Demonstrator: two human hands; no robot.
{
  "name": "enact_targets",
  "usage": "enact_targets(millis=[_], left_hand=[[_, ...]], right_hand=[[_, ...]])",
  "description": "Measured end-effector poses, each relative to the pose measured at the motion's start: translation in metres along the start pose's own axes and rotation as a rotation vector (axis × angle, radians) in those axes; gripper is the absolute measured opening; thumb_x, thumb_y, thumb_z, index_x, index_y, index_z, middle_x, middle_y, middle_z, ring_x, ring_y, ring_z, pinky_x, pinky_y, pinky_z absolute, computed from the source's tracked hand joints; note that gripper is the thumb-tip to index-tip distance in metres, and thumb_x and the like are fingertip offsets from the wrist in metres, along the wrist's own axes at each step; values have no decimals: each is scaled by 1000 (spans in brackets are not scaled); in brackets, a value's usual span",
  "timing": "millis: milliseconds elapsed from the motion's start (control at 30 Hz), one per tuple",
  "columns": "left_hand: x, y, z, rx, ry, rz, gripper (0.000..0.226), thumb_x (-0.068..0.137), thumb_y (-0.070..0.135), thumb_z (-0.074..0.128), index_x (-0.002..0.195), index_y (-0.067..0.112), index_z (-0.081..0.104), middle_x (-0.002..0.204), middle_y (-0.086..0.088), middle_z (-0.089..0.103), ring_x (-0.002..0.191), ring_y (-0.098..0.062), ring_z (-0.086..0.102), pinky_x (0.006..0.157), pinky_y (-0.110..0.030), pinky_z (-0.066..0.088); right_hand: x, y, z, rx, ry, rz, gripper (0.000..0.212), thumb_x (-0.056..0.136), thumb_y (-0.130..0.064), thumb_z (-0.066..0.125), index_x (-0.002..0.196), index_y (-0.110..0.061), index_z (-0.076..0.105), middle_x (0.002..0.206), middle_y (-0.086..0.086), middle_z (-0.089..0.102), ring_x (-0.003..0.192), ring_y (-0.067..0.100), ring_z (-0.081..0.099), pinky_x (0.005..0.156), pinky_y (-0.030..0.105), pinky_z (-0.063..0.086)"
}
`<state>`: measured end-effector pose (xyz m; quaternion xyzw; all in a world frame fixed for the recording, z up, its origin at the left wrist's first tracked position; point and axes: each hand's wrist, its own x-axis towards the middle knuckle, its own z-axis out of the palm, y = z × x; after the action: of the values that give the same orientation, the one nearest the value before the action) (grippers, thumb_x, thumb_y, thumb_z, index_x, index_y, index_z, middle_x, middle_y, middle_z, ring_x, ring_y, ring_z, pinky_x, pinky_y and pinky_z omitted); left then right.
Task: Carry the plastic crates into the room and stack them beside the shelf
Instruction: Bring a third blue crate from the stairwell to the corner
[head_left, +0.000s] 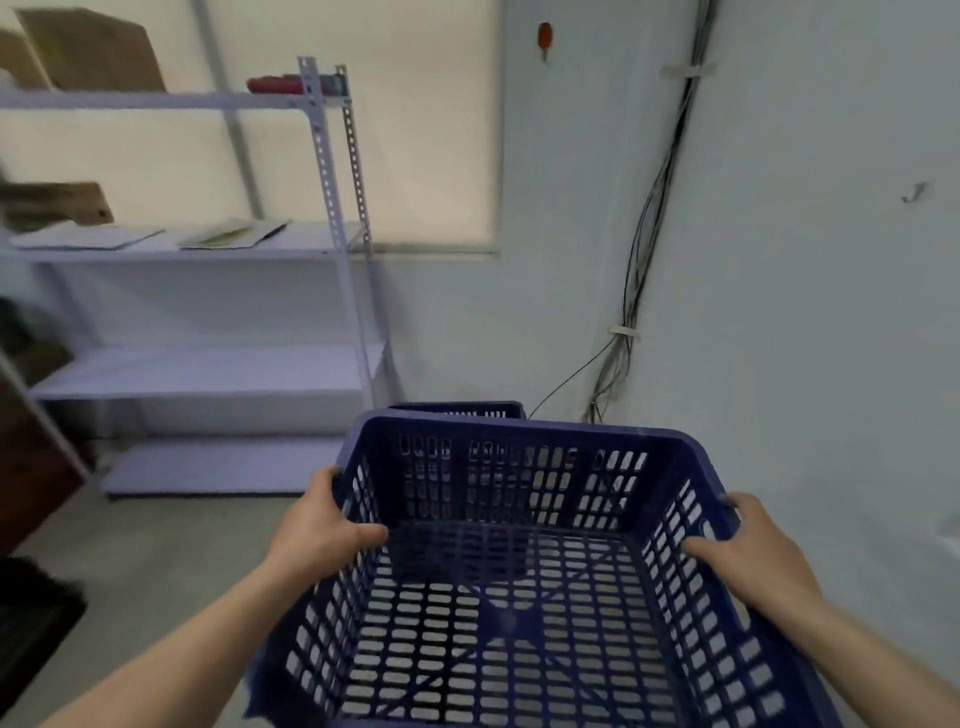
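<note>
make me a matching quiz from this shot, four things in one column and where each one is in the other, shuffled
Things
1. held crate
2. second crate
3. papers
4. cables

Places
a. lying on a board of the shelf
b. running down the wall corner
c. gripped between left hand and right hand
d. behind the carried one, next to the shelf

Pairs: 1-c, 2-d, 3-a, 4-b

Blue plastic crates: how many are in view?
2. The carried crate is gripped at its side rims by the left hand and right hand. The second crate shows only its rim behind it, beside the shelf; others may be hidden.
</note>
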<state>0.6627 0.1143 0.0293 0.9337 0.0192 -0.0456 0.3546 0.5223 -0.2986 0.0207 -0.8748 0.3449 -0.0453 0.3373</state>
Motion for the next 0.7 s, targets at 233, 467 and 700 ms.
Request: enact_targets(millis=[233,467,700], left_hand=[[71,-21,-5,-16,3,-64,88,69,34,88,140,20,38,109,5,58,95,-19,61,86,-40,55],[201,-36,-4,-82,-73,-72,90,64,32,89,137,20,39,110,3,61,97,-20,63,89,-45,56],[313,-34,-7,-52,-81,-64,90,66,31,88,140,18,38,105,3,62,91,-23,64,79,-36,52]], right_hand=[[66,-60,41,-31,-39,-22,73,82,-43,78,143,-28,40,114,-1,68,85,22,70,78,41,58],[150,-130,90,-32,-43,9,77,83,-42,79,148,-27,41,114,-2,62,95,24,67,83,40,54],[224,-190,128,-1,-1,25,72,85,-36,78,147,-26,44,116,2,61,97,28,64,80,40,48]])
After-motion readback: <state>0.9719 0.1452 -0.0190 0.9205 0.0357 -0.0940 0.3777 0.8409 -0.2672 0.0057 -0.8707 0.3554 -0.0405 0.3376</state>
